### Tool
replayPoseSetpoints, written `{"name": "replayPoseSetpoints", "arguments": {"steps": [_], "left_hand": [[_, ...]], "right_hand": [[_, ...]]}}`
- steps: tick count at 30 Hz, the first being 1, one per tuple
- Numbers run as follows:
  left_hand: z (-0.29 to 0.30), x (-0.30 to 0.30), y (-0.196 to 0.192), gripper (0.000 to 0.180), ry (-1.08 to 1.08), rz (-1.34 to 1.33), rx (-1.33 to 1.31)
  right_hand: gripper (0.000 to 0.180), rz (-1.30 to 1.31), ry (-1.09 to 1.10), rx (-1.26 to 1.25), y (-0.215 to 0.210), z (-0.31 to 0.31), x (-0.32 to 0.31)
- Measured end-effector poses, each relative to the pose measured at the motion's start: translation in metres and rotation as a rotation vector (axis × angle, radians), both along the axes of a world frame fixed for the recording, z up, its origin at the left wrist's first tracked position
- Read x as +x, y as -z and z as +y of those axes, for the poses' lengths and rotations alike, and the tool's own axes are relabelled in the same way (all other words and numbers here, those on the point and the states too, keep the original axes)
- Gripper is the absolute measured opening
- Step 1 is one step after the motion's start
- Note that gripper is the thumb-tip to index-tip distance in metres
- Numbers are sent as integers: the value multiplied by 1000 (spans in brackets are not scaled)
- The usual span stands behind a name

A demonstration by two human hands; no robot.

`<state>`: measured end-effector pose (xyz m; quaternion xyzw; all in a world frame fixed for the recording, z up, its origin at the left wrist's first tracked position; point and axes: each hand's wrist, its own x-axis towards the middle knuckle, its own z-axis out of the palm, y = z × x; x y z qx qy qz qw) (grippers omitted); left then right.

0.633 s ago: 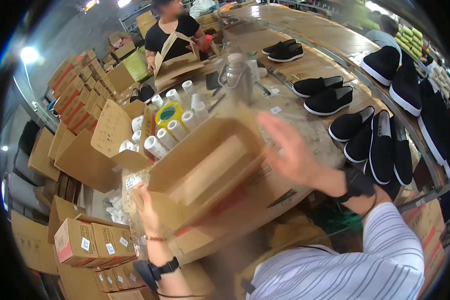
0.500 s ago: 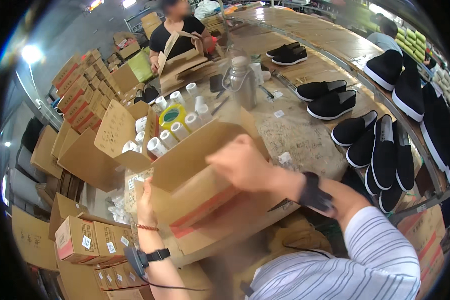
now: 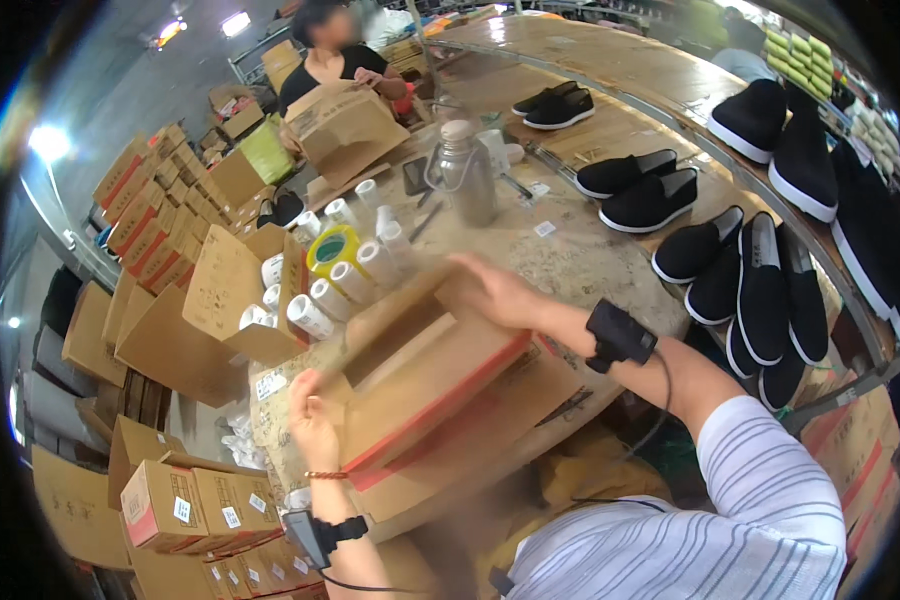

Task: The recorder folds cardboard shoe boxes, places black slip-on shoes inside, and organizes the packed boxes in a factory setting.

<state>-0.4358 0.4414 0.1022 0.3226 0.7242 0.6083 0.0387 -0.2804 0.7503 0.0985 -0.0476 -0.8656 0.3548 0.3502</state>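
An open cardboard box (image 3: 440, 400) with a red stripe along its near side lies tilted in front of me at the table's edge, flaps apart. My left hand (image 3: 312, 420) is at its left end, fingers curled around the cardboard edge. At the far right corner, my right hand (image 3: 495, 290) grips the upper edge, its fingertips partly hidden and slightly blurred. Just beyond the box stand several white label rolls (image 3: 310, 315) and a yellow-cored roll of tape (image 3: 332, 250).
Black slip-on shoes (image 3: 650, 200) line the right side of the table (image 3: 570, 270). A metal flask (image 3: 462, 175) stands mid-table. An open carton (image 3: 225, 295) sits left of the rolls. Stacked boxes (image 3: 195, 505) fill the lower left. Across the table, a person (image 3: 320, 70) handles a carton (image 3: 345, 130).
My right hand has moved from above the box's middle to its far right corner. The far flap has folded down and the box has turned slightly. The person opposite has raised their carton.
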Motion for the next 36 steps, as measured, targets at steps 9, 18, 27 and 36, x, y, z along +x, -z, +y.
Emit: {"name": "replayPoseSetpoints", "arguments": {"steps": [9,18,27,36], "left_hand": [[14,57,-54,56,-327,541,-542],[8,72,-29,41,-358,1060,-903],[20,108,-18,32,-395,933,-540],[41,82,-4,32,-342,1160,-533]], "right_hand": [[56,-329,75,144,-46,-21,15],[20,181,48,-11,-48,-34,73],[15,-97,-88,-131,-31,-62,131],[54,-272,-571,-182,-64,-205,90]]}}
